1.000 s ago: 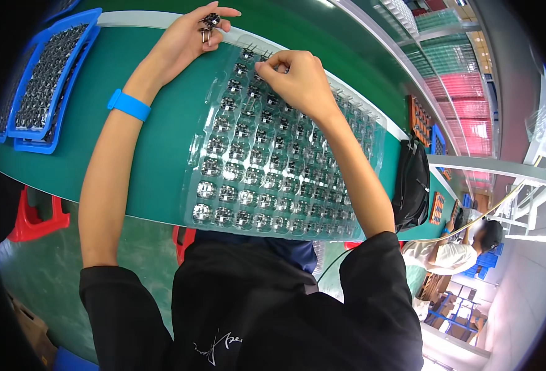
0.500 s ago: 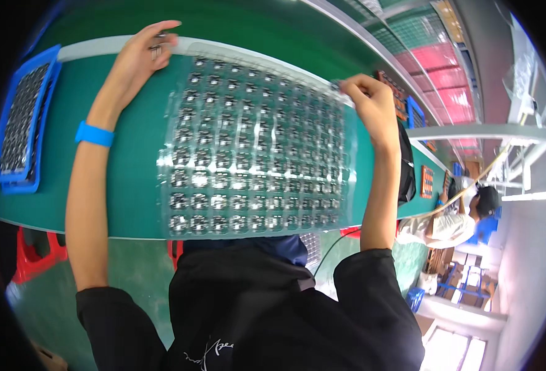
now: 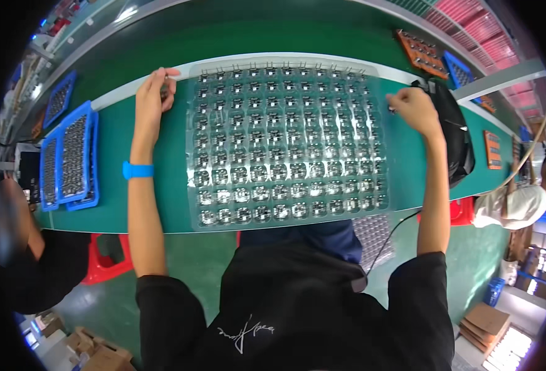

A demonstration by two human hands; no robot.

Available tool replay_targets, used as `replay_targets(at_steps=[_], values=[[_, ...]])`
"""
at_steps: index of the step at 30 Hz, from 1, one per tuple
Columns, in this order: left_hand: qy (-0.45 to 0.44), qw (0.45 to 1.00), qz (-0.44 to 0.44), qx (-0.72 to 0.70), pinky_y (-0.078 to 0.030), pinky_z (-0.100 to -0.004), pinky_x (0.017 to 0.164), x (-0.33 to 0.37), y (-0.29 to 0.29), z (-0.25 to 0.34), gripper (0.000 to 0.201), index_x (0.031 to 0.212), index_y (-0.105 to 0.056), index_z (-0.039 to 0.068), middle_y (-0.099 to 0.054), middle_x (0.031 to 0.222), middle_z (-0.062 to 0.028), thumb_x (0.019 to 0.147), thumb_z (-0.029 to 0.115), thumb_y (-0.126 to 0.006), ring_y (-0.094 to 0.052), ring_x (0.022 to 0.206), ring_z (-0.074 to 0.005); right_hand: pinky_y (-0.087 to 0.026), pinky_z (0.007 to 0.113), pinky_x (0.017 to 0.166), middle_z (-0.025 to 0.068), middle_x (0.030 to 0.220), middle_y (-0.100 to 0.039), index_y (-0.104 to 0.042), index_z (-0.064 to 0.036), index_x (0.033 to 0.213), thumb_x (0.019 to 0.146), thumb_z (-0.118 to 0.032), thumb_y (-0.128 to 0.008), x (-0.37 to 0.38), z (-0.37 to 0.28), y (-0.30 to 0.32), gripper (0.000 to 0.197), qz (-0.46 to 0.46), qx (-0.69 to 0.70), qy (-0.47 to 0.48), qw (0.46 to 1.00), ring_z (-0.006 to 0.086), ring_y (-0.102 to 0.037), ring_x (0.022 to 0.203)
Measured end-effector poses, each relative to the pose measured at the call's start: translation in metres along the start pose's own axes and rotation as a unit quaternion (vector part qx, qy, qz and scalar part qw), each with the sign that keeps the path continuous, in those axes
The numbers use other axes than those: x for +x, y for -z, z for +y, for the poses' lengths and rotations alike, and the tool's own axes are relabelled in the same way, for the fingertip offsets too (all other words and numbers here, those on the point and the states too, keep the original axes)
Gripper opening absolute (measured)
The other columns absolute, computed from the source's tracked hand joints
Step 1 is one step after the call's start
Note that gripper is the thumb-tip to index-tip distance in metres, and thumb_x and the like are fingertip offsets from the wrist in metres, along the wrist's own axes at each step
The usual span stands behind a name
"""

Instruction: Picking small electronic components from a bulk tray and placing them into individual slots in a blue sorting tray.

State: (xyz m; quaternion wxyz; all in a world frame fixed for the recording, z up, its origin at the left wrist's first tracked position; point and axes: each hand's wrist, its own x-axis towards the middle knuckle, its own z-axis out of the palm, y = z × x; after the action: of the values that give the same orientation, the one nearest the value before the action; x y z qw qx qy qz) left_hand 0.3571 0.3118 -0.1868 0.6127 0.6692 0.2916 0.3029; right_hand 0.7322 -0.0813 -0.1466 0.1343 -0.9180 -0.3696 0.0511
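Note:
A clear plastic blister tray (image 3: 193, 151) lies on the green bench in front of me, its rows of pockets filled with small metal components. Beside its far left corner is my left hand (image 3: 152, 99), with a blue band at the wrist. The fingers curl around small metal parts, partly hidden by the palm. My right hand (image 3: 417, 112) hovers just past the tray's right edge, apart from it. Thumb and fingertips pinch a small dark metal part (image 3: 392, 110) there, too small to make out its exact kind.
Blue trays (image 3: 88, 196) packed with small parts are stacked at the left. A black bag (image 3: 452, 133) lies beside my right forearm. Orange trays (image 3: 422, 54) sit at the far right. Other people are at both sides, one near a red stool (image 3: 107, 263).
The view has turned, so the scene sits differently in it. My right hand has come away from the tray's far right corner, out to the right. My left hand stays near the far left corner.

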Motion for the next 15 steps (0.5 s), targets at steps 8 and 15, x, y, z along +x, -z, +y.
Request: replay_targets(at_steps=[8, 15], values=[[0.016, 0.952, -0.057, 0.299, -0.03, -0.029, 0.056, -0.07, 0.015, 0.01, 0.041, 0.09, -0.062, 0.005, -0.046, 0.067, 0.0019, 0.116, 0.034, -0.05, -0.041, 0.061, -0.0076, -0.053, 0.045, 0.07, 0.0193, 0.08, -0.071, -0.075, -0.0011, 0.098, 0.106, -0.038, -0.066, -0.082, -0.041, -0.02, 0.039, 0.019, 0.094, 0.024, 0.995, 0.0341, -0.072, 0.075], [-0.026, 0.935, -0.031, 0.352, -0.03, -0.0275, 0.057, -0.063, 0.027, -0.003, 0.042, 0.09, -0.062, 0.006, -0.046, 0.072, 0.0032, 0.117, 0.036, -0.051, -0.039, 0.065, -0.0064, -0.055, 0.047, 0.072, 0.0174, 0.08, -0.074, -0.076, -0.0056, 0.093, 0.103, -0.042, -0.067, -0.075, -0.043, -0.03, 0.038, -0.007, 0.152, 0.021, 0.988, 0.0383, -0.073, 0.08]])
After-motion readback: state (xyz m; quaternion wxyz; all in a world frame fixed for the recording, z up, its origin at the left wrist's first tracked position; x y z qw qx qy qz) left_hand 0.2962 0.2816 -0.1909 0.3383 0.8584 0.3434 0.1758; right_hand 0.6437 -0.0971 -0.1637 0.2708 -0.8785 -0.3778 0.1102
